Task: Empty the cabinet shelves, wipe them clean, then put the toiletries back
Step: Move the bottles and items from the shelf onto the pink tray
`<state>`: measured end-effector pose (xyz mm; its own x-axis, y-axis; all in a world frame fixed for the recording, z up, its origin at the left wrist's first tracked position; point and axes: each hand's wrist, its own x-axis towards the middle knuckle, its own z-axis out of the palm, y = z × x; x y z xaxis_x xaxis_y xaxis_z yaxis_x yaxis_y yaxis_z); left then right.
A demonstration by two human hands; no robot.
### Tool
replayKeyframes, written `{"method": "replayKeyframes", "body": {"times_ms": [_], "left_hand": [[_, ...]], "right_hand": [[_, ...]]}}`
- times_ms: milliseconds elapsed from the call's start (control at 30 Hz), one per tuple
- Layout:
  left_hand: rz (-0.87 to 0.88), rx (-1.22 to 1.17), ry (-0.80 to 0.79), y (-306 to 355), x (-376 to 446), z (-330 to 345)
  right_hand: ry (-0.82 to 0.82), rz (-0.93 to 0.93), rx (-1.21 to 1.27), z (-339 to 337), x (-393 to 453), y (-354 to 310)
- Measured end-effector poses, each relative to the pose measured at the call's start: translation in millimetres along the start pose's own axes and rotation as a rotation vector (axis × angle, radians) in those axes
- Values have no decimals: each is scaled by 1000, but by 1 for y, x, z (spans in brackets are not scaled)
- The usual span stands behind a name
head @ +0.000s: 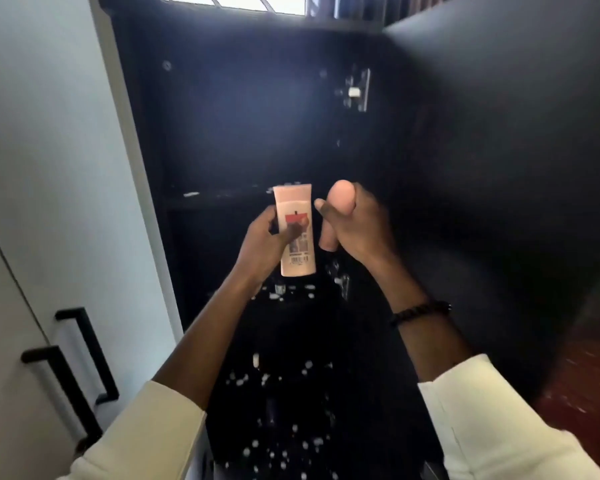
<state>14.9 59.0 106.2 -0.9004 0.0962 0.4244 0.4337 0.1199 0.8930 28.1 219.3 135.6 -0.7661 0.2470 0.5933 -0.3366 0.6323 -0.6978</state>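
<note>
The person stands in front of the open dark cabinet [243, 109] with one toiletry in each hand. The left hand [264, 247] grips a pale pink tube [296, 233], thumb laid across its printed label, the tube upright and just in front of the shelf edge [222, 199]. The right hand [357, 226] is curled round a peach-coloured bottle [340, 209], whose rounded top pokes out above the fingers and whose lower end shows below them. Both things are held in the air, near each other, not resting on anything.

The upper compartment behind the hands looks bare, so I judge the emptying there is done or nearly so. Whether these two items are coming out or going back in, I cannot tell from this moment alone. No cloth is in sight, and pale specks dot the shelf edge and the dark surface lower down, which suggests to me that the wiping is not finished, though they could be reflections or small items.

Much is lost in the dark: the lower shelves are almost black, and what stands on them is impossible to make out. The tube's label is too blurred to read. The open door [499, 168] on the right blocks whatever lies beyond it, and the white cupboard [49, 168] on the left runs out of the frame.
</note>
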Motion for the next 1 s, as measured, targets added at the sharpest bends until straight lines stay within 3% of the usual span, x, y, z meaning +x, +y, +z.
{"method": "replayKeyframes", "body": {"times_ms": [267,400,567,800,1000], "left_hand": [[-40,61,34,5,-107,26],[-52,78,76,23,-180,43],[-93,120,134,58,-267,71],[-110,59,49,88,-342,142],[-181,-15,-62,69,-349,237]], "right_hand": [[-98,14,36,-41,-98,14],[-227,40,88,-77,-153,10],[-307,-114,102,-132,-222,8],[-358,-169,124,-228,-272,38],[-345,-53,81,-295,-281,116]]}}
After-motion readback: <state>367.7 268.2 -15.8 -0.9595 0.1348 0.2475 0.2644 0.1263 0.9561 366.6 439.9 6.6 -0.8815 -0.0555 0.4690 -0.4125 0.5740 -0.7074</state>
